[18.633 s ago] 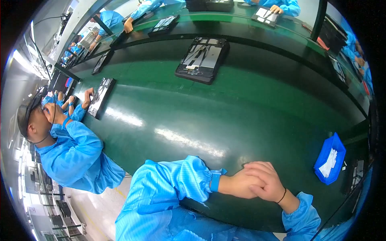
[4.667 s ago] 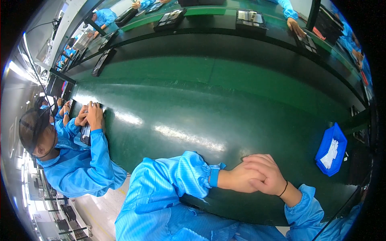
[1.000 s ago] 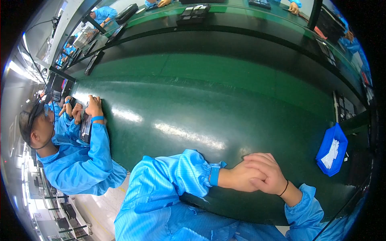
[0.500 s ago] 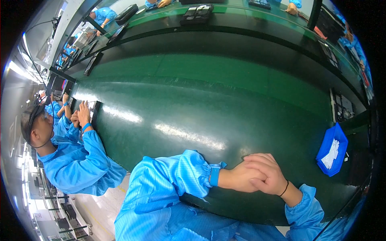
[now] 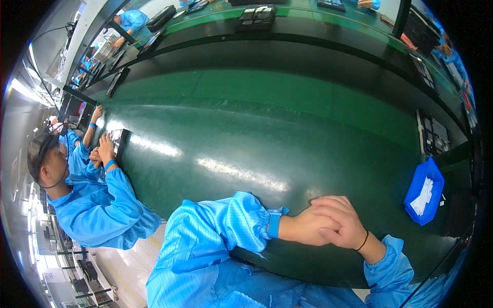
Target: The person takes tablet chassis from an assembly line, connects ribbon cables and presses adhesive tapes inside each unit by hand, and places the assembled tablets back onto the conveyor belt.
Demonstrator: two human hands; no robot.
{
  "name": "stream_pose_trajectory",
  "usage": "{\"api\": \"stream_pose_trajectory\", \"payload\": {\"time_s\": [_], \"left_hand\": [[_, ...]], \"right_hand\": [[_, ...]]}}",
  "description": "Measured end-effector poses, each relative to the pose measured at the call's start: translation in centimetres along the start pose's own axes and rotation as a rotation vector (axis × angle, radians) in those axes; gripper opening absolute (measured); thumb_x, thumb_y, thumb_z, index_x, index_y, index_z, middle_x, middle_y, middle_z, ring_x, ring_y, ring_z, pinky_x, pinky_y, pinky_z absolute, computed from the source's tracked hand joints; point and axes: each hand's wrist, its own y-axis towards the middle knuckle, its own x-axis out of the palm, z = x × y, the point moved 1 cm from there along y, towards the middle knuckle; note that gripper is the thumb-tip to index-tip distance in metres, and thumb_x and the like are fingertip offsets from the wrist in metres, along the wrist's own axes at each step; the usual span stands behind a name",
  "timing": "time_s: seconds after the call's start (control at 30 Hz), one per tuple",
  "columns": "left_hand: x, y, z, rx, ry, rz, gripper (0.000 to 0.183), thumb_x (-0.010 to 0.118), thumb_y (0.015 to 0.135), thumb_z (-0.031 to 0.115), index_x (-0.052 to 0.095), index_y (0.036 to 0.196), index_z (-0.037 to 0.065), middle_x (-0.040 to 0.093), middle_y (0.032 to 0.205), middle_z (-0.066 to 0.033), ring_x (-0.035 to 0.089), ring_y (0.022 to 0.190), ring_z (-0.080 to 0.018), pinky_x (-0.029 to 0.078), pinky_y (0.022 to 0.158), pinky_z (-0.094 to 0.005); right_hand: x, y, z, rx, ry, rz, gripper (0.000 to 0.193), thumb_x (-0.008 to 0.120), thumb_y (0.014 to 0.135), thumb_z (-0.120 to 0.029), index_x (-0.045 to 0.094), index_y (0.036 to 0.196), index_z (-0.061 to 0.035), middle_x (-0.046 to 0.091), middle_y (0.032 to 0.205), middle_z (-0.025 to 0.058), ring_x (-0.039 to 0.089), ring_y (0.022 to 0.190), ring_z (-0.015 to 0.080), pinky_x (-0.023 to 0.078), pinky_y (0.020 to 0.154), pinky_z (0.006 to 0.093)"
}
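My right hand lies over my left hand, its fingers wrapped round it. Both rest together at the near edge of the green worktop. A blue strap circles my left wrist, and a thin dark band is on the right one. The fingers of my left hand are hidden under the right. No object shows in either hand. To the right of them stands a blue bin with small white pieces inside.
At left, a co-worker in blue handles a dark device. Beyond the worktop runs a green belt, with a device at its right. Higher up, a shelf carries more devices. A dark frame post crosses the upper left.
My hands have stayed still. The device at the right has shifted slightly left, and one on the upper line slightly right. A person farther left has reached an arm forward.
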Motion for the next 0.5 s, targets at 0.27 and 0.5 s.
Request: {"api": "stream_pose_trajectory", "payload": {"time_s": [0.27,0.5], "left_hand": [[-0.01,0.08,0.11,0.008,0.005,0.007,0.016,0.064,0.074,0.011,0.069,0.088,0.004,0.065,0.092,-0.016,0.061,0.093,-0.0341,0.049,0.081,-0.0427],[0.26,0.14,-0.08,0.032,0.016,0.021,0.015,0.064,0.075,0.013,0.068,0.088,0.005,0.065,0.091,-0.0154,0.06,0.092,-0.0343,0.049,0.08,-0.0425]], "right_hand": [[-0.16,-0.04,-0.24,0.017,0.001,0.001,0.04,0.068,0.08,-0.03,0.066,0.112,-0.0065,0.061,0.125,0.0129,0.057,0.115,0.0314,0.041,0.097,0.0423],[-0.17,-0.02,-0.25,0.016,0.003,-0.002,0.04,0.069,0.079,-0.031,0.066,0.111,-0.0062,0.062,0.125,0.0135,0.058,0.114,0.0317,0.042,0.096,0.0422]]}}
